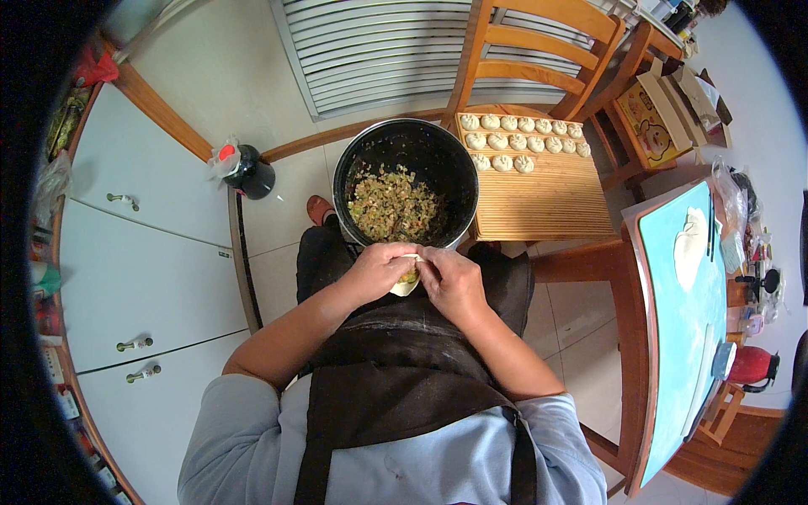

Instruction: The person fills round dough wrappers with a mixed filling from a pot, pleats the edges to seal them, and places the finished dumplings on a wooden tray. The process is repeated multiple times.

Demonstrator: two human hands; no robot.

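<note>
Between my two hands, above my lap, is a dough wrapper (404, 289) with chopped filling showing inside. My left hand (382, 268) cups its left side, and my right hand (447, 274) pinches its upper right edge. Just beyond my fingers stands a deep black pot (406, 125) partly filled with chopped vegetable filling (394, 202); a utensil seems to lie in it. To the pot's right, a ridged wooden board (543, 205) bears rows of pleated buns (502, 163) at its far side, resting on a wooden chair (536, 74).
A table with a turquoise mat (678, 341) stands at the right, holding a dough piece (691, 249), dark chopsticks (711, 227) and a blue-lidded container (724, 361). White cabinets (151, 278) line the left. A dark jar (252, 173) sits on the floor near the wall. A cardboard box (653, 126) rests on another chair.
</note>
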